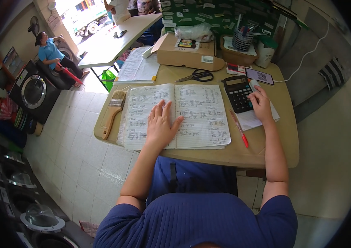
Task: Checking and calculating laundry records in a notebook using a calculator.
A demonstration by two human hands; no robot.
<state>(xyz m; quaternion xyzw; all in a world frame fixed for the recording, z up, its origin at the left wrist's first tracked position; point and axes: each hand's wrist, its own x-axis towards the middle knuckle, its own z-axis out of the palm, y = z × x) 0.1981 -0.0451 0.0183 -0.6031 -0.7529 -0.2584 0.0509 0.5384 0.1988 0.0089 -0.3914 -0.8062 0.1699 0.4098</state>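
My left hand [161, 123] lies flat with fingers spread on an open spiral notebook [202, 134], across its left page and centre fold. Handwritten notes and small drawn boxes fill both pages. My right hand [261, 104] is at the right edge of a black calculator [236, 97], its fingers bent together round a small white object [253, 85], mostly covered by them. White paper [258, 120] lies under the calculator and that hand. Between notebook and calculator rests a red pen [241, 132]. A wooden-handled paintbrush [114, 111] lies left of the notebook.
Behind the notebook are black scissors [196, 77], a cardboard box [190, 53], stacked papers [138, 68] and a wire pen cup [244, 40]. A phone [259, 76] with a white cable lies far right. Washing machines [34, 91] line the left, where a person in blue [51, 53] leans.
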